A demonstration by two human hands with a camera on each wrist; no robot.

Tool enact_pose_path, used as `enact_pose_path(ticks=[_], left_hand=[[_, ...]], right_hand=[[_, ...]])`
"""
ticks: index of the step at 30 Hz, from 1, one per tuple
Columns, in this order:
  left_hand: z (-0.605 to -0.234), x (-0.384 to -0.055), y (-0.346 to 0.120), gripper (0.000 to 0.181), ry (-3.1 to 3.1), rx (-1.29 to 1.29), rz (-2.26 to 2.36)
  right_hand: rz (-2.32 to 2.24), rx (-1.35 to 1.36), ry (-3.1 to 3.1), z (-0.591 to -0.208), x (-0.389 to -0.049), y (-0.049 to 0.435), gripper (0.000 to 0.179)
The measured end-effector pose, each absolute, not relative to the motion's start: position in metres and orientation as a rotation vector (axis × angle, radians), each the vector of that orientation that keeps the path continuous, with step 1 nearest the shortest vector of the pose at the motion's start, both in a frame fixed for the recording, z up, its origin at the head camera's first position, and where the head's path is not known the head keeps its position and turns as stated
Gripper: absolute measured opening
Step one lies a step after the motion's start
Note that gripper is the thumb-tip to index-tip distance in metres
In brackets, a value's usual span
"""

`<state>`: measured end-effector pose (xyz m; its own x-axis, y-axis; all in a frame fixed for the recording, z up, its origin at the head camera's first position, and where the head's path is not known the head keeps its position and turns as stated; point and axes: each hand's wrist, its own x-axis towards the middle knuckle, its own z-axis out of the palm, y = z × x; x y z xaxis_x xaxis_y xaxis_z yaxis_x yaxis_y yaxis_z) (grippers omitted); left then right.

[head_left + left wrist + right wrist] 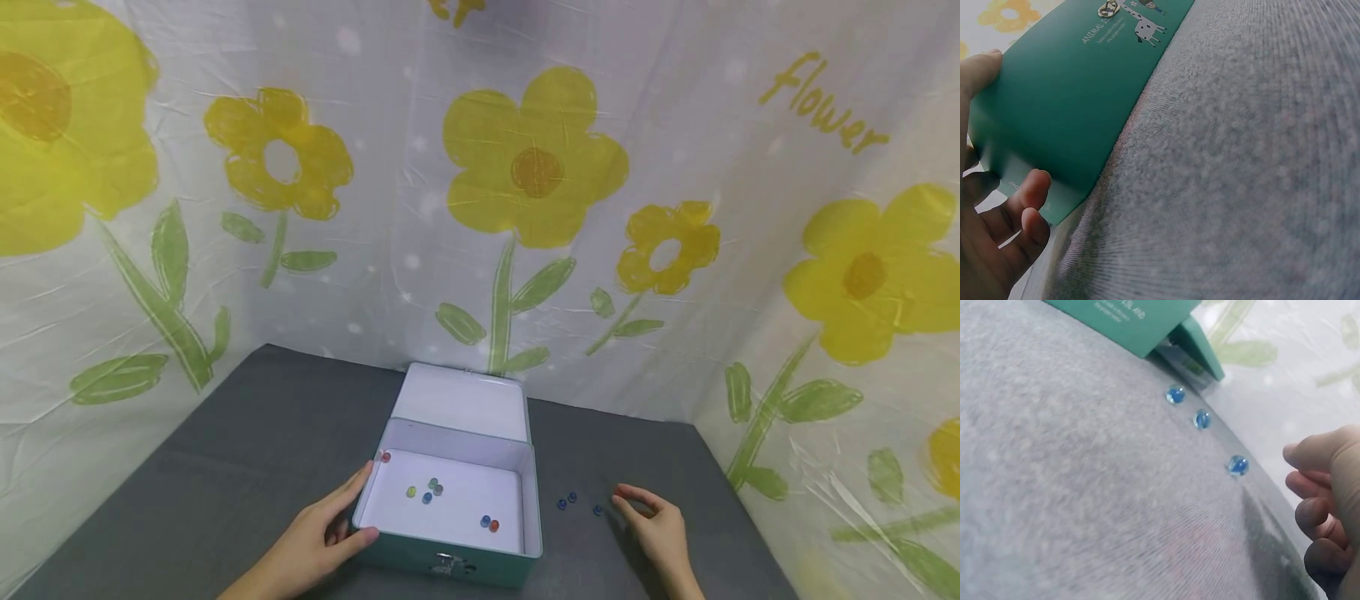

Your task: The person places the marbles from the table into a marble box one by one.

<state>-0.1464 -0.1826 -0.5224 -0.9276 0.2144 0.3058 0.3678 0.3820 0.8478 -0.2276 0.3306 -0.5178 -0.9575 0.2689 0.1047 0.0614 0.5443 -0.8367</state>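
A green box [405,552] sits on a grey cloth [292,425] with its lid [461,404] tipped back behind it. The left hand [311,533] grips the box at its front left corner, the thumb over the front edge and the bent fingers against the left wall. Inside the box, a red marble [386,457] lies by the left wall toward the back. Left of the box's middle are a yellow marble [411,492], a green marble [432,482], a blue marble [427,497] and a fourth that may be grey, too small to be sure. Near the box's front right corner, a second blue marble [485,521] lies beside an orange marble [494,526].

On the cloth right of the box are three dark blue marbles [572,497], two near each other and one farther from the box. The right hand [660,533] is just beyond that one, loosely curled, thumb and forefinger a little apart with nothing visible between them. A clasp [446,564] and a giraffe picture [1145,30] mark the box's front; a flowered curtain [390,300] hangs behind it.
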Motion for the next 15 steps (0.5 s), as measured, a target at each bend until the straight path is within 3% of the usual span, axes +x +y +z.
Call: enact_pose_path(ticks=[15], left_hand=[[-0.524, -0.1474, -0.1831, 0.08, -2.475, -0.53, -1.584]], right_hand=[[1.203, -0.213, -2.633, -0.5281, -0.2226, 0.3285, 0.029]])
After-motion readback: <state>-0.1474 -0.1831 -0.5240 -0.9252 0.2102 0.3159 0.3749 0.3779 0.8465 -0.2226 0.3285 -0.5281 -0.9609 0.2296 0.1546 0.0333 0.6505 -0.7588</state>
